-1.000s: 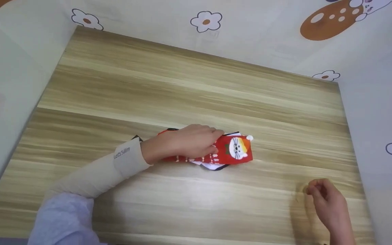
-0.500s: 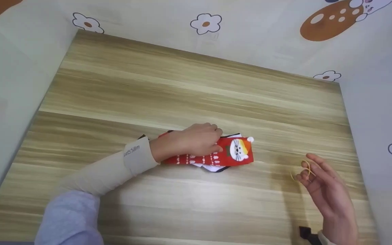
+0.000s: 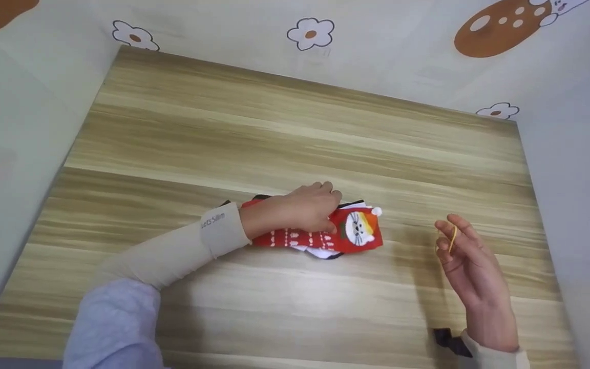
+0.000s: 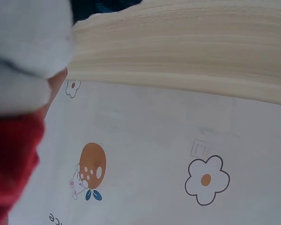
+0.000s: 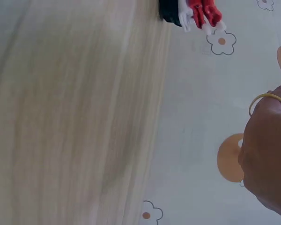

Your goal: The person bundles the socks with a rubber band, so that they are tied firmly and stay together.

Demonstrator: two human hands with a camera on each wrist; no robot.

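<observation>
Several socks lie stacked across the middle of the table in the head view. On top is a red sock (image 3: 364,237) with a cat face, white patterns and a white pom-pom. White and black edges of other socks (image 3: 323,253) stick out beneath it. My left hand (image 3: 308,207) grips the stack from above, its thumb on the near side. Close in the left wrist view are white fabric (image 4: 30,37) and red fabric (image 4: 11,164). My right hand (image 3: 474,271) is raised to the right of the socks, a thin yellow rubber band (image 3: 453,240) looped on its bent fingers.
The wood-grain table (image 3: 295,133) is bordered by pale walls (image 3: 223,31) printed with flowers and orange shapes. A dark strap end (image 3: 451,341) hangs from my right wrist. A beige sleeve cuff (image 3: 220,225) lies along the left end of the stack.
My right hand has moved forward and left and turned, bringing the yellow band into clear view. My left hand stays on the socks, its forearm shifting slightly right.
</observation>
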